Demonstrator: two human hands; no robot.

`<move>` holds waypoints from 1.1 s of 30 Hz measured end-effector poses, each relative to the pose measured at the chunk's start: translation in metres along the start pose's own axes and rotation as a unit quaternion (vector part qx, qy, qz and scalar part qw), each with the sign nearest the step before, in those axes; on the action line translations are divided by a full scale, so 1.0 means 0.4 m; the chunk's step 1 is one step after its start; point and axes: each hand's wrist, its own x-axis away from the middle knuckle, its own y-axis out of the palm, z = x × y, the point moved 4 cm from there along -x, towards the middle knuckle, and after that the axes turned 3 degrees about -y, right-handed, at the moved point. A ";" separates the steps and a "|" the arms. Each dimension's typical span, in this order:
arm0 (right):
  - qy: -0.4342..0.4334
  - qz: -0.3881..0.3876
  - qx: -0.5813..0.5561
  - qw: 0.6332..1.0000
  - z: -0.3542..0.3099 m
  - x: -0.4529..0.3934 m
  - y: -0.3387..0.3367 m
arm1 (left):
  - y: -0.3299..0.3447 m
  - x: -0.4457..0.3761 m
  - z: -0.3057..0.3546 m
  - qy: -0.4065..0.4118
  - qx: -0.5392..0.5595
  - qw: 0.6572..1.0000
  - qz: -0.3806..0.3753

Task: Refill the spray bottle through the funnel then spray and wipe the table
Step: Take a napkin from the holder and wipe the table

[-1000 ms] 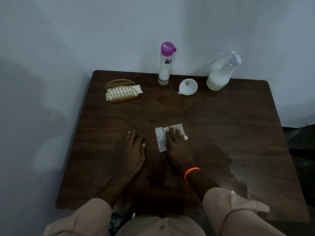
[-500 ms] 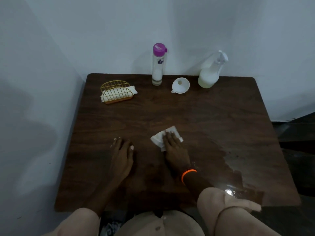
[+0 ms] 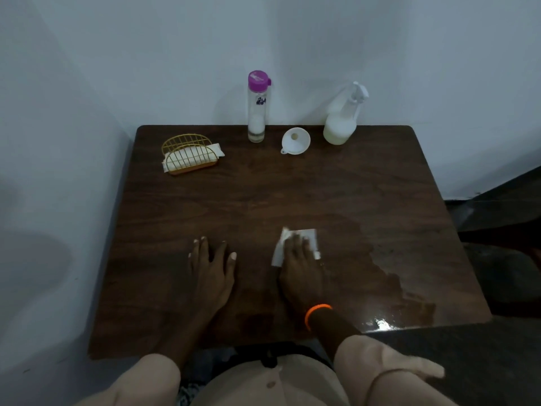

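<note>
1. Right hand [image 3: 298,268], centre of frame: fingers straight and close together, pressing flat on a white paper napkin [image 3: 295,244]. Nothing pinched; the napkin shows beyond the fingertips and at both sides.
2. Left hand [image 3: 212,265], just left of it: fingers slightly spread, palm down on bare wood, holding nothing.
3. Key relation: wet sheen [image 3: 389,285] lies to the right and lower right of the napkin, so the right hand is nearer. Judged: next stroke goes rightward.
4. Table [image 3: 292,194]: dark wood grain, glare near lower right edge.
5. Upper frame, against the wall: spray bottle [image 3: 341,124] with milky liquid, white funnel [image 3: 296,141], purple-capped bottle [image 3: 257,106], gold wire napkin holder [image 3: 190,155].
6. Room: dim, pale walls, corner setting.
</note>
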 end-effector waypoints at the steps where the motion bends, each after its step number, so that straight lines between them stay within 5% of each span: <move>1: -0.033 -0.002 0.004 0.999 -0.047 0.019 0.015 | 0.000 0.008 0.000 -0.003 -0.003 1.000 0.005; 5: -0.171 -0.043 0.005 0.984 -0.179 0.096 0.112 | 0.018 0.028 -0.006 0.001 -0.028 0.999 -0.017; 9: -0.176 -0.051 0.000 0.983 -0.126 0.120 0.116 | 0.033 0.042 0.002 0.006 -0.042 0.999 -0.019; 19: 0.116 0.006 -0.001 0.993 0.321 0.194 0.027 | 0.068 0.113 0.043 0.041 -0.045 0.998 0.001; 23: 0.168 0.011 -0.013 0.986 0.324 0.241 0.023 | 0.074 0.151 0.047 0.033 -0.052 0.998 -0.001; 28: 0.064 0.025 0.009 0.998 0.160 0.257 0.047 | 0.070 0.194 0.061 0.017 -0.042 0.999 -0.001; 33: -0.158 -0.026 0.000 0.987 -0.021 0.292 0.117 | 0.056 0.234 0.072 0.011 -0.074 0.997 0.030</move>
